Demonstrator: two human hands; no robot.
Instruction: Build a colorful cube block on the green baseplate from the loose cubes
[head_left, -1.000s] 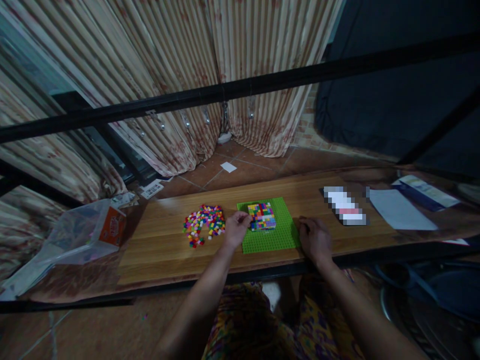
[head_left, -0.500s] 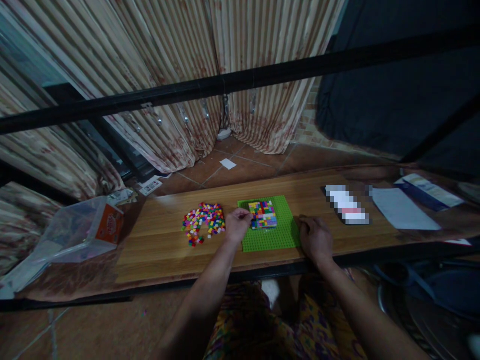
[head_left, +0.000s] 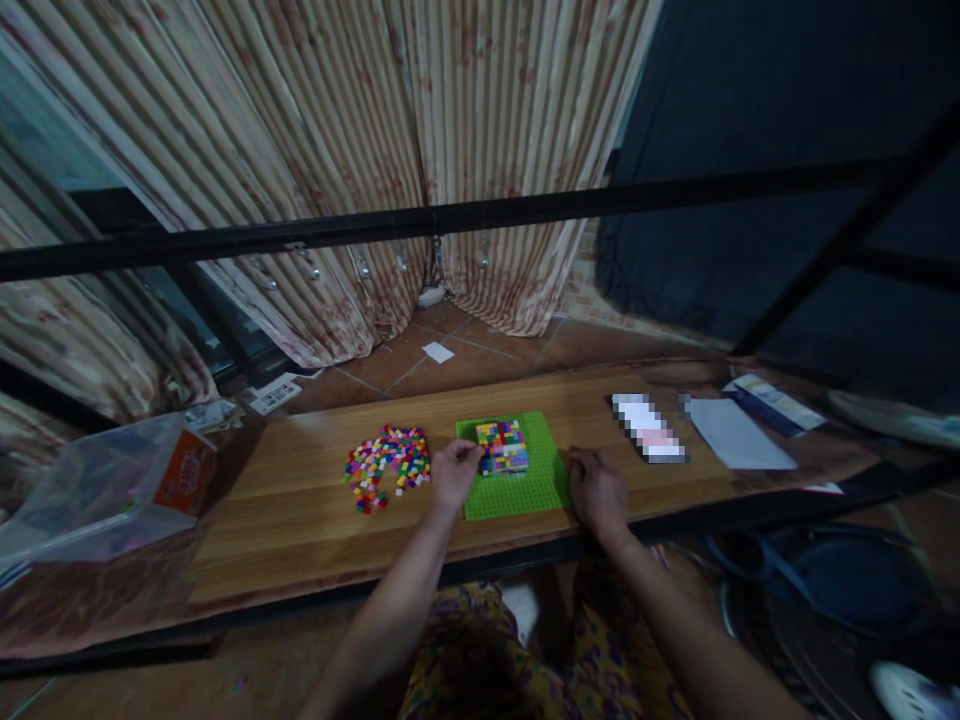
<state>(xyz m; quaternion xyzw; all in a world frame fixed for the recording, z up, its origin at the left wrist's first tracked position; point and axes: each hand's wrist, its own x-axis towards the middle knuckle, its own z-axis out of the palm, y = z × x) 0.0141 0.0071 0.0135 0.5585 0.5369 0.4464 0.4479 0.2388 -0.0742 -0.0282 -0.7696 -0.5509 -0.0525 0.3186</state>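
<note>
A green studded baseplate (head_left: pixel 544 485) lies on the wooden board, bearing a block of multicoloured toy bricks (head_left: pixel 504 447) built up near its far left part. My left hand (head_left: pixel 454 472) is over the plate's left edge, fingertips pinched together against the left side of the brick block; anything between them is too small to make out. Resting at the plate's right edge is my right hand (head_left: pixel 598 487), its fingers curled, with the fingertips partly hidden. Left of my left hand spreads a pile of loose small bricks (head_left: pixel 390 462) in many colours.
The wooden board (head_left: pixel 277 510) lies on a low table. A clear plastic box (head_left: pixel 112 485) with an orange label stands at the left. On the right are a pixelated phone-like object (head_left: pixel 649 428), a white sheet (head_left: pixel 739 433) and a blue-and-white packet (head_left: pixel 776 403). A dark bar crosses beyond the table.
The camera view has shifted, so the scene sits slightly lower and further left. Both hands keep nearly the same places at the baseplate; the left stays pinched beside the brick block.
</note>
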